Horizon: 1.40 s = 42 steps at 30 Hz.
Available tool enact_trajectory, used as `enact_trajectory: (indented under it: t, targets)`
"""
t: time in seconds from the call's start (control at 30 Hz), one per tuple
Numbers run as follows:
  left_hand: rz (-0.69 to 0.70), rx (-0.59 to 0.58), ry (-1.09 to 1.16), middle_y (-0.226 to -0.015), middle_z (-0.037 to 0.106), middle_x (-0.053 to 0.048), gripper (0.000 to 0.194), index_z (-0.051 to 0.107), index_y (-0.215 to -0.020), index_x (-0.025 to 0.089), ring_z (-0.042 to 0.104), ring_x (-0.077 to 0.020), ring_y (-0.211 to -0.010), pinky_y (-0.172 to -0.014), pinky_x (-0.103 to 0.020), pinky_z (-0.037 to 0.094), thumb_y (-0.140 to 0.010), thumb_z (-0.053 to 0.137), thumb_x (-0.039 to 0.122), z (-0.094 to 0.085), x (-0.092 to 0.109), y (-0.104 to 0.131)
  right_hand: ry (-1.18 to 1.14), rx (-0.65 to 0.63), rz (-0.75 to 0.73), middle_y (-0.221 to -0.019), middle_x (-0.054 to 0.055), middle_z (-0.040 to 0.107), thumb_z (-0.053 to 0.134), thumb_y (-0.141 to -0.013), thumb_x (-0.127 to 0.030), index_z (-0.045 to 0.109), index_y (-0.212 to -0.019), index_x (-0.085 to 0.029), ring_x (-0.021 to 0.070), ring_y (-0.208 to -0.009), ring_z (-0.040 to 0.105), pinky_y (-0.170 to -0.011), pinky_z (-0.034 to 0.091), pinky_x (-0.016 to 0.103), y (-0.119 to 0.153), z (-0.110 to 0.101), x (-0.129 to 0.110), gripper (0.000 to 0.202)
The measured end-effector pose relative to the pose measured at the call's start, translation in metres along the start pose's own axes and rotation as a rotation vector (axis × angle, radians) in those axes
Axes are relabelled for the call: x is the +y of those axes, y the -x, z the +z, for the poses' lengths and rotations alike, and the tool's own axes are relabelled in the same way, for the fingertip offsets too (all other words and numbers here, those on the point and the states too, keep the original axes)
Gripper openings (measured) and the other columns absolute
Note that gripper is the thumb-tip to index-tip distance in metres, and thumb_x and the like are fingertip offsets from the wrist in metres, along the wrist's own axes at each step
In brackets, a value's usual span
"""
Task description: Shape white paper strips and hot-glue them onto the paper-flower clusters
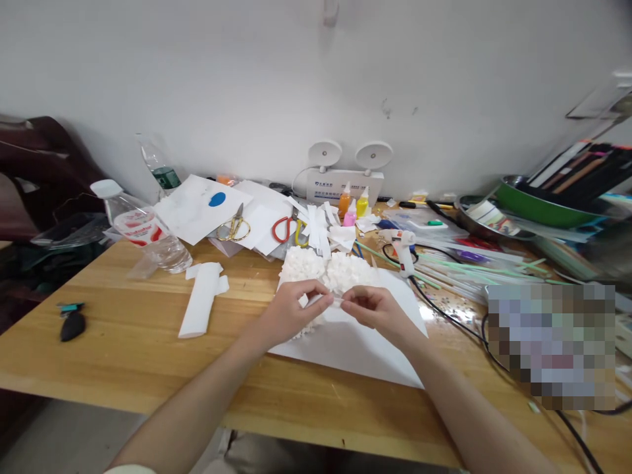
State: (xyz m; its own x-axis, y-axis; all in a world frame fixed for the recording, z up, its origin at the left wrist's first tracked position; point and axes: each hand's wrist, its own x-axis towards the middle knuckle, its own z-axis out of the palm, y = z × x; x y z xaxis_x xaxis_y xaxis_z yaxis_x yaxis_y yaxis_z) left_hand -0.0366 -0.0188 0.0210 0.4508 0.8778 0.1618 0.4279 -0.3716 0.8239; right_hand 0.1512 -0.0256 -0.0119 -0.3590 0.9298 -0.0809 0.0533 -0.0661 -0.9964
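Note:
My left hand [296, 309] and my right hand [375, 309] meet over a white sheet [355, 349], each with thumb and fingers closed in a pinch. Between their fingertips is a small piece of white paper [338, 300], largely covered by the fingers. Just beyond my hands, clusters of crumpled white paper bits [345, 268] cover the upper part of the sheet. Loose white paper strips [316, 227] lie behind the clusters. A white glue gun [405, 253] stands to the right of the sheet, its black cord trailing right.
Left on the wooden table [133, 316] are a water bottle [148, 230], a rolled white paper piece [201, 299] and a small black item [73, 325]. Gold scissors [234, 227] and red-handled scissors [282, 229] lie behind. Paint bottles [350, 214] stand near the wall; a green bowl [543, 204] is right.

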Motion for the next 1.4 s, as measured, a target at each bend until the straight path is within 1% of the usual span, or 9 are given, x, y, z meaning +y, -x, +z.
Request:
enact_trajectory:
  t: [0.1,0.27,0.37,0.47,0.63,0.8,0.97,1.17,1.4]
  targets:
    - [0.028,0.081,-0.05,-0.07,0.062,0.0,0.019,0.061,-0.074,0.016,0.053,-0.0111,-0.065,-0.058,-0.021,0.039,-0.08,0.05,0.031,-0.012,-0.001,-0.002,-0.076,0.107,-0.011,-0.047,-0.008,0.034,0.061,-0.071,-0.038,0.057,-0.072,-0.016,0.0036,-0.039,0.026,-0.038,0.016,0.021,-0.002,0.004,0.0,0.023]
    - [0.054,0.363,-0.029,-0.064,0.058,0.0,0.017,0.06,-0.071,0.016,0.051,-0.0101,-0.059,-0.055,-0.021,0.039,-0.077,0.055,0.031,-0.041,-0.001,-0.01,-0.08,0.252,-0.04,-0.046,-0.007,0.033,0.059,-0.071,-0.041,0.058,-0.072,-0.015,0.0041,-0.039,0.026,-0.038,0.017,0.022,-0.001,0.002,-0.001,0.026]
    - [0.156,0.275,-0.069,-0.069,0.06,-0.001,0.014,0.061,-0.068,0.016,0.053,-0.0114,-0.066,-0.062,-0.022,0.041,-0.076,0.057,0.027,-0.038,0.003,-0.015,-0.025,0.276,-0.077,-0.049,-0.006,0.039,0.06,-0.071,-0.04,0.059,-0.076,-0.016,0.0052,-0.041,0.031,-0.038,0.022,0.022,0.0,0.001,0.0,0.025]
    - [0.208,0.132,-0.152,-0.066,0.059,0.0,0.013,0.063,-0.068,0.017,0.053,-0.0105,-0.064,-0.062,-0.022,0.04,-0.076,0.057,0.024,-0.019,0.004,-0.017,0.048,0.233,-0.109,-0.052,-0.005,0.045,0.062,-0.069,-0.039,0.059,-0.086,-0.018,0.0079,-0.045,0.041,-0.04,0.029,0.022,0.0,0.003,0.002,0.027]
    - [0.174,0.105,-0.157,-0.07,0.062,-0.001,0.013,0.063,-0.071,0.016,0.055,-0.0106,-0.065,-0.062,-0.022,0.041,-0.078,0.054,0.023,0.003,-0.004,-0.016,0.139,0.277,-0.124,-0.051,-0.003,0.049,0.061,-0.07,-0.041,0.058,-0.074,-0.017,0.0092,-0.046,0.045,-0.043,0.035,0.023,-0.002,0.005,0.009,0.024]
    - [0.142,0.069,-0.105,-0.075,0.065,-0.002,0.015,0.063,-0.075,0.017,0.058,-0.012,-0.071,-0.066,-0.022,0.042,-0.078,0.054,0.028,0.005,-0.011,-0.01,0.142,0.239,-0.121,-0.056,-0.002,0.051,0.059,-0.071,-0.041,0.057,-0.071,-0.017,0.0084,-0.047,0.045,-0.045,0.036,0.023,-0.002,0.007,0.009,0.024]
    - [0.091,0.054,-0.082,-0.072,0.065,-0.001,0.018,0.062,-0.073,0.016,0.057,-0.0114,-0.067,-0.064,-0.022,0.042,-0.08,0.051,0.028,0.011,-0.017,-0.003,0.168,0.189,-0.124,-0.068,0.001,0.056,0.06,-0.072,-0.039,0.059,-0.076,-0.017,0.0089,-0.052,0.045,-0.048,0.038,0.023,-0.001,0.009,0.006,0.022]
    - [0.088,0.041,-0.067,-0.075,0.065,-0.002,0.015,0.062,-0.075,0.016,0.057,-0.0119,-0.07,-0.066,-0.021,0.042,-0.08,0.051,0.026,0.009,-0.014,0.0,0.144,0.134,-0.103,-0.056,-0.002,0.049,0.058,-0.073,-0.037,0.057,-0.068,-0.017,0.0079,-0.048,0.043,-0.046,0.036,0.022,0.0,0.011,0.002,0.021]
    - [0.122,0.066,-0.091,-0.074,0.064,-0.001,0.014,0.061,-0.076,0.016,0.056,-0.0113,-0.068,-0.064,-0.021,0.042,-0.079,0.051,0.024,0.006,-0.011,0.003,0.097,0.117,-0.089,-0.056,-0.004,0.046,0.058,-0.074,-0.035,0.054,-0.068,-0.017,0.0075,-0.049,0.041,-0.046,0.034,0.022,0.004,0.014,-0.002,0.019]
